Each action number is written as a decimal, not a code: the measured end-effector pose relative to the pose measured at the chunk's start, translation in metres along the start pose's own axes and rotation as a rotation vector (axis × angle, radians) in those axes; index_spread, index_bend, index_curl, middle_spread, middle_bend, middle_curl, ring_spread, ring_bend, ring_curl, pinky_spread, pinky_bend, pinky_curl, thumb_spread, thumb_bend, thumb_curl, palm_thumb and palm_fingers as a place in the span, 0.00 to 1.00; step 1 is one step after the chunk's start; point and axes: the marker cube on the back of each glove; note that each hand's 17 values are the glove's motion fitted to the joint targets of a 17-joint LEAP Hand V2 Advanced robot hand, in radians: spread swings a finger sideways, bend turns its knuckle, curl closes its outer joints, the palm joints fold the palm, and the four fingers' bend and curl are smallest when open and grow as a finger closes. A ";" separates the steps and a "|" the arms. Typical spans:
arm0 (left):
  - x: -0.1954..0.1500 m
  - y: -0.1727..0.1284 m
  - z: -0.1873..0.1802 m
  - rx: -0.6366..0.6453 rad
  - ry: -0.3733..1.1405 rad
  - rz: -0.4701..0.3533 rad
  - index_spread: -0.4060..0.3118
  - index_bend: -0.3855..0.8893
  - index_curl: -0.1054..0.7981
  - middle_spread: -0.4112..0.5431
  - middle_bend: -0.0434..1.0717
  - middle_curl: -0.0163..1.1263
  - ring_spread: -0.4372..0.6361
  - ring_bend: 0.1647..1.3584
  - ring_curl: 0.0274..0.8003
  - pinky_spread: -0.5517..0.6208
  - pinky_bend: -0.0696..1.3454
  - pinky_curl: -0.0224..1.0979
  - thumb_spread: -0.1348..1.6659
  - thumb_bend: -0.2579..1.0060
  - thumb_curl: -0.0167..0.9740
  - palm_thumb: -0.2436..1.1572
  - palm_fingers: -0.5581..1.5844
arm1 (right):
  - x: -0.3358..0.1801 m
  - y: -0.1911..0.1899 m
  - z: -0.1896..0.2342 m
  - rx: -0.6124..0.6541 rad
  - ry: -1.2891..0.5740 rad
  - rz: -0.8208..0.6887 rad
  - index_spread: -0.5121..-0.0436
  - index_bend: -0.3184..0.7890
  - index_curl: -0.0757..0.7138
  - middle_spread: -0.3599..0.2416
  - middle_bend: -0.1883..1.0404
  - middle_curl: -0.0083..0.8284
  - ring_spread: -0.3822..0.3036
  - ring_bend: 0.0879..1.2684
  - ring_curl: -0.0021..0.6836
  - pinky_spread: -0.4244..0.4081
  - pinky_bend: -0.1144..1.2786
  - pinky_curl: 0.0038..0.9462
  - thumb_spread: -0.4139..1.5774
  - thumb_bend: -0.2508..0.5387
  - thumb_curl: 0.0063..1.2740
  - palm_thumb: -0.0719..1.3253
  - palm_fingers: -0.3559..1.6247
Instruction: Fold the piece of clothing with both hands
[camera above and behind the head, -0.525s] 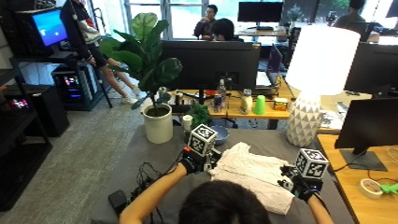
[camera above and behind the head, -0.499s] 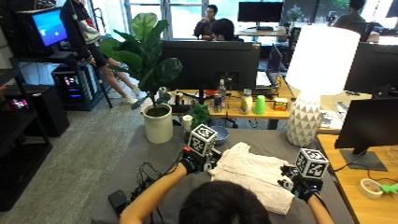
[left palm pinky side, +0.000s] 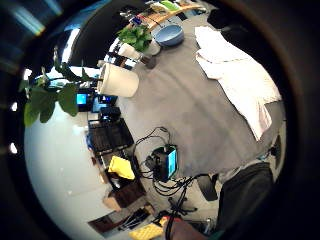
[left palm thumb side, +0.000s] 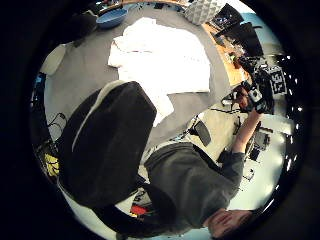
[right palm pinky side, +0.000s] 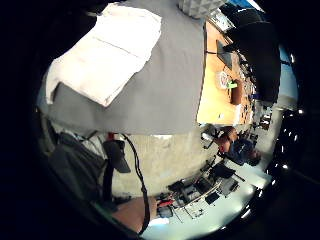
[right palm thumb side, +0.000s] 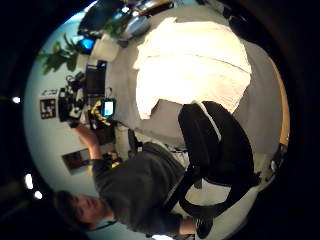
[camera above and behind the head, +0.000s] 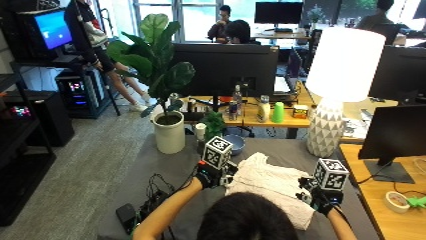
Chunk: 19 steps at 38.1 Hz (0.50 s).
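A white piece of clothing (camera above and behind the head: 273, 185) lies spread and crumpled on the grey table (camera above and behind the head: 166, 170), right in front of me. My left hand (camera above and behind the head: 208, 177) hovers at its left edge and my right hand (camera above and behind the head: 318, 196) at its right edge. Neither holds cloth. The palm views show the clothing (left palm pinky side: 240, 75) (left palm thumb side: 160, 55) (right palm pinky side: 105, 55) (right palm thumb side: 195, 65) lying flat some way off from both palms. The left thumb side view catches the right hand (left palm thumb side: 252, 95) raised beside the table; the right thumb side view catches the left hand (right palm thumb side: 70, 107) likewise.
A blue bowl (camera above and behind the head: 234, 144) and a small green plant (camera above and behind the head: 214, 122) stand at the table's far edge. A white lamp (camera above and behind the head: 326, 135) stands at the far right. A dark monitor (camera above and behind the head: 396, 145) and a tape roll (camera above and behind the head: 397, 200) are on the wooden desk to the right.
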 end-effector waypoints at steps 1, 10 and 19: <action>0.002 -0.002 0.005 -0.011 0.011 0.003 0.39 0.56 0.44 0.48 0.17 0.16 0.52 0.27 0.27 0.66 0.23 0.22 0.66 0.20 0.12 0.20 0.45 | 0.001 -0.002 0.003 -0.007 0.003 0.005 0.48 0.43 0.40 0.58 0.33 0.30 0.67 0.20 0.33 0.75 0.31 0.25 0.79 0.63 0.10 0.39 0.42; 0.052 -0.009 0.073 -0.185 0.174 0.117 0.47 0.45 0.45 0.51 0.16 0.17 0.54 0.30 0.30 0.67 0.28 0.26 0.64 0.18 0.16 0.18 0.43 | 0.000 -0.017 0.049 -0.087 0.055 0.006 0.47 0.39 0.40 0.58 0.33 0.35 0.63 0.26 0.39 0.74 0.31 0.28 0.82 0.59 0.13 0.41 0.44; 0.116 -0.020 0.167 -0.379 0.217 0.291 0.64 0.35 0.39 0.63 0.15 0.17 0.62 0.39 0.36 0.70 0.40 0.32 0.55 0.18 0.22 0.17 0.34 | -0.001 -0.039 0.129 -0.246 0.153 0.012 0.51 0.36 0.37 0.57 0.33 0.39 0.51 0.34 0.47 0.63 0.39 0.33 0.80 0.56 0.17 0.48 0.51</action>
